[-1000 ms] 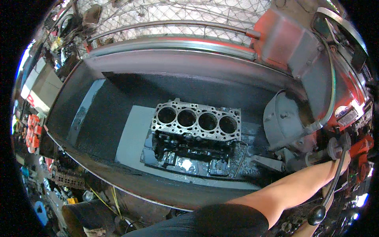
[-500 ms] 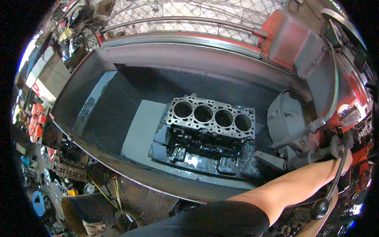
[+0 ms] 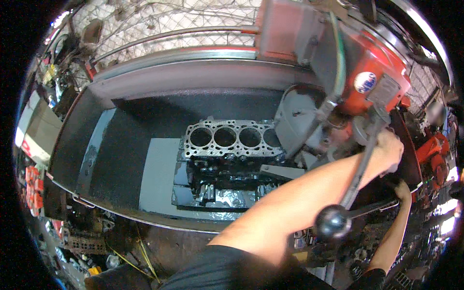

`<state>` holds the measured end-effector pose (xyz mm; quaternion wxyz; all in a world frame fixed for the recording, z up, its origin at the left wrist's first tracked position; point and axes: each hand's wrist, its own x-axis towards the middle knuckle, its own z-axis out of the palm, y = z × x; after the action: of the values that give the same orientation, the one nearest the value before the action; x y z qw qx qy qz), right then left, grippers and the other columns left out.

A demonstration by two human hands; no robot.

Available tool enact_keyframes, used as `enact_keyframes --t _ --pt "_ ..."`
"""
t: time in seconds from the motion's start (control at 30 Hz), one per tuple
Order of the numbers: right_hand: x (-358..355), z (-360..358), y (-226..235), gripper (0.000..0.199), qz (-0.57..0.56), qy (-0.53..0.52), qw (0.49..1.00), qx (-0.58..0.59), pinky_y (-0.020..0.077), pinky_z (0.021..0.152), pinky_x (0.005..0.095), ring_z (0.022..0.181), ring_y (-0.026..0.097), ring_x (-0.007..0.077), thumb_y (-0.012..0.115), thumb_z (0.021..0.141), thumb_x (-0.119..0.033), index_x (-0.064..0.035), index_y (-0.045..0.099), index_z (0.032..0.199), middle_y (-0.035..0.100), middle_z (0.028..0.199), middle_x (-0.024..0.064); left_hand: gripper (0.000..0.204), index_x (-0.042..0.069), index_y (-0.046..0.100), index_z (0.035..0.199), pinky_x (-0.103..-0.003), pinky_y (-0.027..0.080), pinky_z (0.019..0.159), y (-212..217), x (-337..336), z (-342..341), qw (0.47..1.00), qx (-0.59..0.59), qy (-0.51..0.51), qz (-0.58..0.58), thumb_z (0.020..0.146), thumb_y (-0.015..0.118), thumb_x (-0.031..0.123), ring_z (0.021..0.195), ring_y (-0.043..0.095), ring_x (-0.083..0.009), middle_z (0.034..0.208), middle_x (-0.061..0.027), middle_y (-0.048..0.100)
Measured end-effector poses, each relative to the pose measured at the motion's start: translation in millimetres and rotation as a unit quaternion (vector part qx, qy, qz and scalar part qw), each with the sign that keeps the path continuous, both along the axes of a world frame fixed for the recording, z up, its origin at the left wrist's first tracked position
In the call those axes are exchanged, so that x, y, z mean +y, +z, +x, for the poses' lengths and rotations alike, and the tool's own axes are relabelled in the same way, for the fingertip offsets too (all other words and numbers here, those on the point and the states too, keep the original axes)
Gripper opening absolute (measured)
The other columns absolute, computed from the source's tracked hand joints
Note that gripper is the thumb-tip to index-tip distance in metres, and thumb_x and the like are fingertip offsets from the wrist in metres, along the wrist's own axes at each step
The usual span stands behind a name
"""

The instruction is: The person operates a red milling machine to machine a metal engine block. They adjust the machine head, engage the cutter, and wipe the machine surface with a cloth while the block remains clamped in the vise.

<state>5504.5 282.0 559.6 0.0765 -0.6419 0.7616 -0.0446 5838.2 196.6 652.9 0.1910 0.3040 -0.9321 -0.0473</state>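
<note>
An engine block [image 3: 234, 154] with a shiny top face and round bores lies in a long grey metal trough [image 3: 113, 193]. The grey wheel guard [image 3: 297, 113] of a red machine head [image 3: 374, 67] hides the right end of its top. My left hand [image 3: 390, 151] is closed at the machine, below the red head, behind a lever with a black ball knob [image 3: 333, 221]. What it grips is hidden. My right hand [image 3: 402, 190] is lower, by the trough's right front corner; its fingers are too blurred to read.
A grey plate [image 3: 157, 169] lies under the block. A green hose [image 3: 339, 58] hangs from the head. A rail [image 3: 174, 55] runs along the trough's back. Orange parts [image 3: 34, 191] stand on the left, and several metal parts [image 3: 87, 241] lie at the lower left.
The machine head and its guard have shifted left over the right end of the block. My left hand has moved left alongside, and the whole view has swung round.
</note>
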Motion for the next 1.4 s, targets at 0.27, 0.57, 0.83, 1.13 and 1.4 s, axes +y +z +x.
enact_keyframes --t 0.27,0.57,0.83,1.13,1.4 --pt "-11.1 -40.7 -26.8 0.050 -0.027 -0.062 0.992 0.104 0.0456 0.096 0.0408 0.114 0.058 0.0391 0.066 0.083 -0.034 0.0000 0.062 0.119 0.063 0.120 0.0230 0.025 0.013 0.074 0.068 -0.040 0.057 0.071 20.4 22.8 123.2 0.999 0.033 -0.008 -0.015 0.071 0.064 0.035 0.075 0.070 -0.0302 0.076 -0.0135 0.071" --pt "-1.0 46.6 20.8 0.061 0.015 -0.100 0.994 0.031 0.0474 0.094 0.0432 0.112 0.060 0.0370 0.069 0.080 -0.054 -0.0062 0.064 0.117 0.064 0.118 0.0198 0.035 0.010 0.070 0.082 -0.045 0.054 0.077 19.8 38.8 209.4 0.998 -0.031 0.017 -0.059 0.082 0.061 0.044 0.091 0.062 -0.0323 0.083 -0.0124 0.066" --pt "10.0 78.2 36.2 0.060 -0.013 -0.076 0.996 0.035 0.0449 0.098 0.0441 0.115 0.057 0.0385 0.063 0.086 -0.052 -0.0042 0.062 0.122 0.063 0.121 0.0204 0.023 0.006 0.069 0.082 -0.042 0.052 0.070 18.7 56.1 288.5 0.995 0.039 0.023 -0.088 0.074 0.073 0.028 0.082 0.061 -0.0313 0.081 -0.0107 0.064" --pt "22.0 87.9 37.7 0.040 -0.138 -0.020 0.990 0.010 0.0456 0.094 0.0440 0.108 0.060 0.0393 0.063 0.091 -0.034 -0.0030 0.064 0.116 0.064 0.117 0.0210 0.023 -0.002 0.065 0.079 -0.042 0.046 0.080 27.9 93.1 344.4 0.977 0.057 0.204 -0.031 0.068 0.075 0.016 0.090 0.059 -0.0357 0.082 -0.0155 0.061" --pt "25.6 56.1 20.5 0.024 -0.190 0.029 0.981 -0.038 0.0431 0.092 0.0427 0.105 0.059 0.0354 0.063 0.091 -0.023 -0.0050 0.066 0.107 0.065 0.111 0.0163 0.057 0.008 0.050 0.139 -0.040 0.041 0.102 19.2 113.0 351.8 0.892 -0.018 0.447 -0.066 0.084 0.066 0.011 0.117 0.057 -0.0307 0.124 -0.0166 0.062"
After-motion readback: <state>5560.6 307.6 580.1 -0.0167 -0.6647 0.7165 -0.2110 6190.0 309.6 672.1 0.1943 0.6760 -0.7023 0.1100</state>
